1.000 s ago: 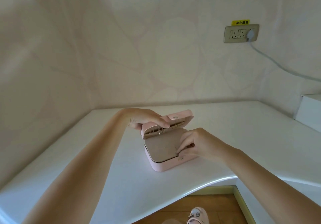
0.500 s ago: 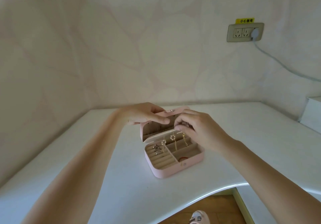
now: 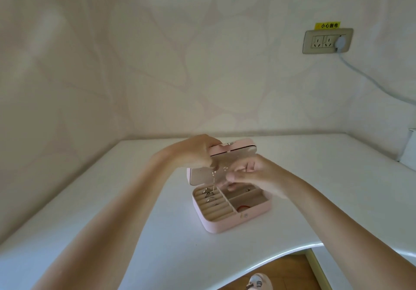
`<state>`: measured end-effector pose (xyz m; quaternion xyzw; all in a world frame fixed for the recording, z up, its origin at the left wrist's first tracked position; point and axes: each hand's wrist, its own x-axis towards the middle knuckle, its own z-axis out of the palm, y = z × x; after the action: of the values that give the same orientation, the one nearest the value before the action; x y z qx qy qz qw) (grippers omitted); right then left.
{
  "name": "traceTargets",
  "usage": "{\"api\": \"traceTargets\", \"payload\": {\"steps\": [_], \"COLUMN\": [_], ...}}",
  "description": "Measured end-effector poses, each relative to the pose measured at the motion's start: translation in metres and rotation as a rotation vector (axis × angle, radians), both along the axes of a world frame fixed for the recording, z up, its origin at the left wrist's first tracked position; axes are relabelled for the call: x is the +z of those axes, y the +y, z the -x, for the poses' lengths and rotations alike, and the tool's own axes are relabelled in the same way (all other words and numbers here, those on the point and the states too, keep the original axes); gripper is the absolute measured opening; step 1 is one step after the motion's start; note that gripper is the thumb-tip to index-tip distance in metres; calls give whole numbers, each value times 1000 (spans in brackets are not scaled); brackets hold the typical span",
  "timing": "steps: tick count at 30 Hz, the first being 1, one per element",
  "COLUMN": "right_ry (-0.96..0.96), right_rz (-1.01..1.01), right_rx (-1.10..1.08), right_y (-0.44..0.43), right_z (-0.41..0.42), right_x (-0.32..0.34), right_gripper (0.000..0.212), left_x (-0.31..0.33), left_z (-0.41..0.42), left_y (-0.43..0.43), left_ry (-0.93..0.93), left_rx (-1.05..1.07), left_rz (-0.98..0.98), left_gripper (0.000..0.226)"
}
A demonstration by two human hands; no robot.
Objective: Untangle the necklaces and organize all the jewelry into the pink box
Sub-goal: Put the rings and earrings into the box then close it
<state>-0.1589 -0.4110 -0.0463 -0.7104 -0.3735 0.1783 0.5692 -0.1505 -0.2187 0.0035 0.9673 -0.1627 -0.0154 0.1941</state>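
Note:
The pink box (image 3: 227, 224) stands open on the white table, its lid (image 3: 238, 149) tipped up and back. My left hand (image 3: 195, 152) grips the lid's top left corner. A thin gold necklace chain (image 3: 213, 180) hangs just under its fingertips, down over the ring rolls. My right hand (image 3: 254, 174) is in front of the lid's inner face, fingers curled, thumb and forefinger pinched together at a fine chain with tiny beads (image 3: 225, 168); this part is blurred. Rings (image 3: 209, 194) sit in the ring rolls. A small stud (image 3: 248, 190) and a red band (image 3: 242, 207) lie in the right compartments.
The white table (image 3: 157, 244) fills a corner between two walls, and its curved front edge runs at the lower right. A wall socket (image 3: 327, 41) with a plugged cable is at the upper right. A white block (image 3: 409, 154) stands at the right edge. A shoe (image 3: 258, 283) shows on the floor below.
The lid went from nearly closed to fully tipped back. My right hand moved from the box's front up to the lid's inner face, and the necklaces now hang freer.

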Motion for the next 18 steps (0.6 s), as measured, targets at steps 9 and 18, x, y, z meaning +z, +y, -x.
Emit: {"api": "traceTargets", "payload": {"steps": [9,18], "right_ry": [409,301], "right_rz": [137,356], "right_rx": [112,32], "right_y": [-27,-39], "right_z": [-21,-13], "right_x": [-19,-12], "right_gripper": [30,31], "left_x": [-23,-64], "left_z": [41,57], "left_y": [-19,-29], "left_ry": [-165,-599], "left_rx": [-70,124], "left_rz": [-66,-244], "left_gripper": [49,59]}}
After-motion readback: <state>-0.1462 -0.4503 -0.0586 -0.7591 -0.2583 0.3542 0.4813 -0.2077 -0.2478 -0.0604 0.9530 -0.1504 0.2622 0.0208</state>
